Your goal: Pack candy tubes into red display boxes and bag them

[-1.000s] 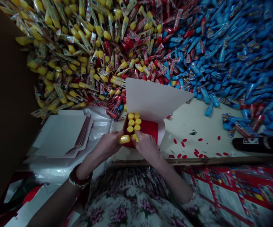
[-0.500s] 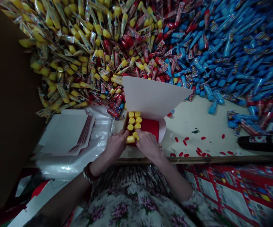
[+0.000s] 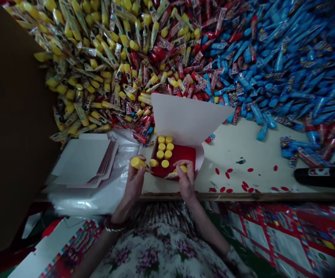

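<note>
Clenching a yellow-capped tube [image 3: 137,162] in left hand [image 3: 134,182], 2nd tube [image 3: 173,174] half-hidden in right hand [image 3: 186,181] grip

Illegible print on the packets [image 3: 244,82]

A white card box [image 3: 189,116] stands open, its lid raised and leaning back, its inside lined with red. Yellow tube caps [image 3: 168,154] stand packed in two uneven columns at the box's left side, ends facing up. The left hand [image 3: 134,181] holds a yellow-capped tube [image 3: 137,162] tilted just beside the box's left edge. The right hand [image 3: 186,180] pinches a second tube with a patterned wrapper [image 3: 173,173], lying across the box's near edge.
</note>
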The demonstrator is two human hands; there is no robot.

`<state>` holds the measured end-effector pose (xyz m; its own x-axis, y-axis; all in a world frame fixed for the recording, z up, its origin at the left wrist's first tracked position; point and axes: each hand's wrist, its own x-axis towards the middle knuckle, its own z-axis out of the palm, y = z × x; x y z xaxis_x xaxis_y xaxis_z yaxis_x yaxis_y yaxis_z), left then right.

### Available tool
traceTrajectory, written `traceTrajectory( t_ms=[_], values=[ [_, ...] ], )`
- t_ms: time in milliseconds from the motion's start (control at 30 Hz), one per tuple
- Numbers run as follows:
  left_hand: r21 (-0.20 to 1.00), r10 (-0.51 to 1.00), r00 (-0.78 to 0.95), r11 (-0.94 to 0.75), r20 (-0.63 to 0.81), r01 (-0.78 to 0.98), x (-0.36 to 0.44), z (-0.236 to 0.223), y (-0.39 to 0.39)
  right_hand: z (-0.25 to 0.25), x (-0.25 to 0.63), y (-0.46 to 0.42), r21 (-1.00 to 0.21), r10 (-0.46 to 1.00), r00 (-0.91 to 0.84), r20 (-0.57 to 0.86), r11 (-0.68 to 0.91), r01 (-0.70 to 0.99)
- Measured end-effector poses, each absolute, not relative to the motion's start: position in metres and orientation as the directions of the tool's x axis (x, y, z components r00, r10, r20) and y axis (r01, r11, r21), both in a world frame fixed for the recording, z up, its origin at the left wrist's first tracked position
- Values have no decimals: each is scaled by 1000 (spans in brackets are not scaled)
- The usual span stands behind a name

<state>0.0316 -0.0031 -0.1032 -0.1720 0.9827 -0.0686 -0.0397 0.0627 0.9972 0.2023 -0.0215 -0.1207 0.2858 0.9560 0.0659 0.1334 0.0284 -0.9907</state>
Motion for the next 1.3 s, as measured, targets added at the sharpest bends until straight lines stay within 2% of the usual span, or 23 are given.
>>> traceTrajectory(
  t_ms=[67,167,267,333,400,567,733,867,933,1033,1200,1300],
  values=[
    [987,983,-133,115,-130,-113,37,-116,-10,-125,207,-20,-950,971,198,134,69,304],
    [973,976,-112,170,-188,-155,34,-127,-15,-123,223,-25,-800,976,-4,218,181,572],
    [984,977,-136,152,-163,-87,27,-126,-17,-111,238,-35,-690,987,-119,111,163,705],
    [992,984,-130,117,-121,-45,22,-121,-18,-99,244,-40,-709,991,-122,54,124,694],
    [996,989,-119,85,-85,-8,17,-113,-19,-89,248,-42,-767,990,-123,62,126,629],
    [992,998,-55,26,-19,125,8,-99,-21,-74,254,-36,-810,947,-274,166,290,509],
    [994,991,-120,61,-50,91,7,-106,-11,-76,247,-24,-730,898,-396,192,401,554],
    [983,994,-93,67,-52,171,3,-110,-4,-72,234,-21,-568,889,-443,112,423,706],
    [974,1000,-11,0,3,227,-1,-106,-3,-68,228,-21,-464,873,-487,35,446,765],
    [907,974,188,-191,128,375,-4,-99,-5,-62,222,-19,-362,850,-525,-44,476,802],
    [700,862,385,-497,331,513,-1,-97,-10,-66,212,-12,-300,830,-551,-90,505,809],
    [573,783,526,-610,332,547,-1,-100,-11,-73,210,-8,-321,832,-551,-67,505,801]
  ],
)
